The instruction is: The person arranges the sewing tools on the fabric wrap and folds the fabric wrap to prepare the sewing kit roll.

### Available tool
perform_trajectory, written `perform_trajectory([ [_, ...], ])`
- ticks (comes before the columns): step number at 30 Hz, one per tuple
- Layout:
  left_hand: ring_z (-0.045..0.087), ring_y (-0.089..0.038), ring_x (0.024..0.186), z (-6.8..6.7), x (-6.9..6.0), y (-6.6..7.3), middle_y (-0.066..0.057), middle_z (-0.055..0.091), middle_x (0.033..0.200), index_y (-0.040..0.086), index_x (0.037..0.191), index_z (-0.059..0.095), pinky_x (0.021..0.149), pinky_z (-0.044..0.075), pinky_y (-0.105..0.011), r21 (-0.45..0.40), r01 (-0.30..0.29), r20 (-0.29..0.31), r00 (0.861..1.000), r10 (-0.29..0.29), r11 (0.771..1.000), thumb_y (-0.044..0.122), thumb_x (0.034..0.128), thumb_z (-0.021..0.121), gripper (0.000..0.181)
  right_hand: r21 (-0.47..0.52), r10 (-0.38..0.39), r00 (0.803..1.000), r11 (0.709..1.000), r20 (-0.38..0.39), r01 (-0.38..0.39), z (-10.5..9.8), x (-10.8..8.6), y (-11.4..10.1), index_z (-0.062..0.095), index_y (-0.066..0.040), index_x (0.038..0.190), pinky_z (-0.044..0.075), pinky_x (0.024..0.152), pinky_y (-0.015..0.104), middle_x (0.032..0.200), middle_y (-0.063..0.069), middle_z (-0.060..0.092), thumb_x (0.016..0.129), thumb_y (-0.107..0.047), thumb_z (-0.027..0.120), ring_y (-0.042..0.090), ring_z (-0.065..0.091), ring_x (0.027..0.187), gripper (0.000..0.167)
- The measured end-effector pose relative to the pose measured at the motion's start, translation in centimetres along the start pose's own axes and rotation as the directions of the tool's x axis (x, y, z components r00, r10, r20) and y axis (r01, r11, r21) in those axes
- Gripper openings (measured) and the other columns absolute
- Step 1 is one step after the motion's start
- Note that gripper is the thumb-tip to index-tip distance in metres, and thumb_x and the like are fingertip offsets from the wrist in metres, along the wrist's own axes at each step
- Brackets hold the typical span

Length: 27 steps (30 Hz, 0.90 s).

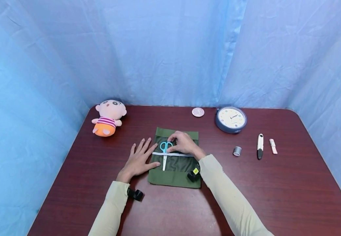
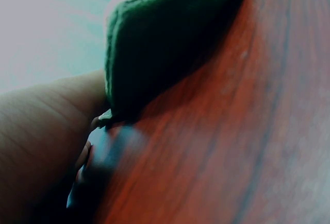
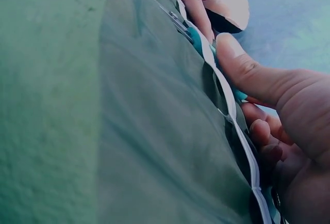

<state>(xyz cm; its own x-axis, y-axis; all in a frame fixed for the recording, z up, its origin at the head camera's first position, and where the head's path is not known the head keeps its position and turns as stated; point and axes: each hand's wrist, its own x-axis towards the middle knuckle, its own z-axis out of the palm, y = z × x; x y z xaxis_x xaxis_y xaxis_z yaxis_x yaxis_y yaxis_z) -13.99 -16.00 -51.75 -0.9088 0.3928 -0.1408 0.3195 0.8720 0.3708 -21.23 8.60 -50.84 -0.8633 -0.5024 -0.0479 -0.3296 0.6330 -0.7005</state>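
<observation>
A pair of scissors [image 1: 164, 160] with light blue handles lies on a green fabric pouch [image 1: 173, 179], tucked under the white elastic band [image 1: 185, 155] that crosses it. The blades point toward the person. My right hand [image 1: 184, 144] pinches the scissors' right handle loop between thumb and fingers. From the right wrist, the thumb [image 3: 234, 59] is seen close against the elastic band and the blue handle. My left hand [image 1: 139, 160] lies flat with spread fingers at the pouch's left edge, its thumb by the blades. The left wrist view has the raised pouch corner [image 2: 154, 49].
A plush doll [image 1: 108, 119] sits at the back left. Behind the pouch lies a round silvery disc [image 1: 198, 112]. To the right are a clock [image 1: 231, 119], a grey thread spool [image 1: 237, 151], a white-and-black cutter-like tool [image 1: 260, 146] and a small pale item [image 1: 273, 146].
</observation>
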Motion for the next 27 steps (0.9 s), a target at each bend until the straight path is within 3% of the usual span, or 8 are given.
perform_trajectory([
  [8, 0.004, -0.035, 0.159, -0.16, -0.05, 0.12, -0.008, 0.009, 0.171, 0.026, 0.160, 0.027, 0.124, 0.004, -0.067, 0.004, 0.001, 0.001, 1.000, -0.001, 1.000, 0.063, 0.0919, 0.058, 0.084, 0.047, -0.030, 0.999, 0.998, 0.020, 0.030, -0.10, -0.19, 0.04, 0.077, -0.019, 0.101, 0.046, 0.068, 0.026, 0.103, 0.002, 0.067, 0.094, -0.035, 0.070, 0.010, 0.054, 0.073, 0.018],
  [18, 0.006, -0.037, 0.159, -0.16, -0.08, 0.07, -0.009, 0.011, 0.171, 0.025, 0.160, 0.028, 0.123, 0.005, -0.068, -0.004, -0.009, -0.004, 1.000, 0.009, 1.000, 0.060, 0.0916, 0.060, 0.083, 0.069, -0.046, 0.999, 0.997, 0.028, 0.044, -0.15, -0.22, 0.13, 0.079, -0.014, 0.105, 0.046, 0.071, 0.027, 0.101, 0.005, 0.069, 0.098, -0.032, 0.065, 0.010, 0.055, 0.078, 0.023],
  [27, 0.004, -0.035, 0.159, -0.22, -0.08, 0.10, -0.008, 0.009, 0.171, 0.026, 0.160, 0.026, 0.124, 0.003, -0.067, -0.001, 0.004, 0.010, 1.000, -0.004, 1.000, 0.063, 0.0914, 0.058, 0.084, 0.119, -0.006, 1.000, 0.993, 0.017, 0.004, -0.46, -0.01, 0.11, 0.076, -0.014, 0.113, 0.054, 0.081, 0.031, 0.110, 0.006, 0.072, 0.101, -0.032, 0.060, 0.012, 0.063, 0.087, 0.027],
])
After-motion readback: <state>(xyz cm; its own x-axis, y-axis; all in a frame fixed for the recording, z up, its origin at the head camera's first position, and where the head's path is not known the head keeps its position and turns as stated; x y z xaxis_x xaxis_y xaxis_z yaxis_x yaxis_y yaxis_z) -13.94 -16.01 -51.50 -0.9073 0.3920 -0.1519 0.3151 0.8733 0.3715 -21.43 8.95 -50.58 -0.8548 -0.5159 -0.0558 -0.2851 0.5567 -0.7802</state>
